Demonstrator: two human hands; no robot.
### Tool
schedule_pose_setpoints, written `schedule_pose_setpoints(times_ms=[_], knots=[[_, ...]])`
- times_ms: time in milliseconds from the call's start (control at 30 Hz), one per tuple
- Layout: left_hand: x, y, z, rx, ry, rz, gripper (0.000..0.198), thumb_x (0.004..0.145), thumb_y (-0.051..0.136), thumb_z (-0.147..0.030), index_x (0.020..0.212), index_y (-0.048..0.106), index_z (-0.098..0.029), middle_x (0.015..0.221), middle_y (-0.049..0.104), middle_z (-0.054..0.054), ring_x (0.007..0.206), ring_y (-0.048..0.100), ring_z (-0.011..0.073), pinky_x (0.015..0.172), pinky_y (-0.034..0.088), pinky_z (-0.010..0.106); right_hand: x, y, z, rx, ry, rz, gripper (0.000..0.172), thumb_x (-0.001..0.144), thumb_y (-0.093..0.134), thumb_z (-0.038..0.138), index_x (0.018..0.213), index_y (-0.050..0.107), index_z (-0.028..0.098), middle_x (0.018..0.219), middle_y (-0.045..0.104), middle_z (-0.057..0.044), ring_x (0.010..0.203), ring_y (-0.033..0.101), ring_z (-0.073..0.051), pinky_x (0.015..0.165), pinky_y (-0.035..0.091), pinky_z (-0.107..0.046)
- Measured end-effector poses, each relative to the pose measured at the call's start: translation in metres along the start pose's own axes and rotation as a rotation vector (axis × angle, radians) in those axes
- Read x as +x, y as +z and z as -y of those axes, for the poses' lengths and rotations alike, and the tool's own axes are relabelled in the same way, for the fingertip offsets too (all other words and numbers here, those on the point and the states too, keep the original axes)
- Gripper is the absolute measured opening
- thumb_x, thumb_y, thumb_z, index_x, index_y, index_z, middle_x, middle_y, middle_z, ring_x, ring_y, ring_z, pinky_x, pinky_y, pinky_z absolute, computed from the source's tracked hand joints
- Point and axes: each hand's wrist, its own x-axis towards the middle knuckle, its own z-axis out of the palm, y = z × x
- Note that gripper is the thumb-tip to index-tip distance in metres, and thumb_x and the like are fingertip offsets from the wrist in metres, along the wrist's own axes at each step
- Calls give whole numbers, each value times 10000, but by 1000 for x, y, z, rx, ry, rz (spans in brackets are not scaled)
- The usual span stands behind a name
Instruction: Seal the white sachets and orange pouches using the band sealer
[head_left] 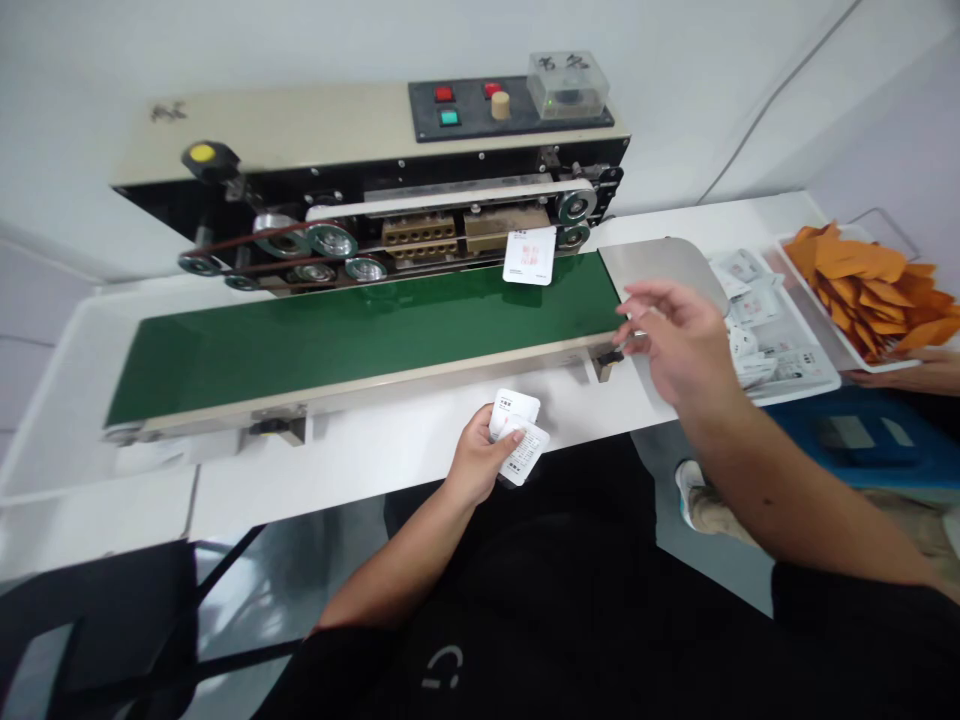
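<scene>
My left hand (pixel 478 455) is closed on a few small white printed sachets (pixel 528 452), held fanned just over the table's front edge. My right hand (pixel 679 335) hangs above the right end of the green conveyor belt (pixel 330 335), fingers apart and slightly curled, with nothing in them. Another white sachet (pixel 529 258) with red print stands at the sealing machine (pixel 352 130), its upper edge by the sealing bands and its lower part over the belt.
At the right, a white tray (pixel 814 385) holds several sachets. Beyond it, a person's hand (pixel 911 370) is at a white bin of orange envelopes (pixel 862 280). A blue container (pixel 847 430) stands below, and a black chair (pixel 97 620) is at the lower left.
</scene>
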Motion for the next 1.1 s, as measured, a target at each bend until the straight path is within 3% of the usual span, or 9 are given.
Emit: schedule_pose_setpoints(times_ms=[167,333,700,1100], knots=[[-4,8,0,2,-2,8,627,710,1000,-390,1199,670,-178,1019,801,71,843,769,221,726,618,312,-83,0,-43,17,107,141,282,870,833,388,1059,756,195,914,709,-39,634,653,-115,516,526,-239],[-9,18,1,20,33,33,566,729,991,-402,1139,673,-176,958,781,48,784,742,187,706,602,285,-124,5,-78,91,271,183,346,851,837,460,1055,763,190,891,690,-38,618,616,-110,486,480,-227],[-27,34,9,-11,70,61,617,703,1000,-435,1145,666,-165,977,772,61,806,733,195,691,586,281,-159,18,-109,110,352,354,414,858,864,487,1118,752,185,846,709,-41,704,649,-153,567,530,-249],[-40,24,12,-51,93,3,616,711,991,-460,1139,659,-166,973,756,59,790,721,191,704,587,299,-164,35,-114,87,344,278,332,838,904,484,913,739,207,864,736,-32,733,655,-161,650,567,-274]])
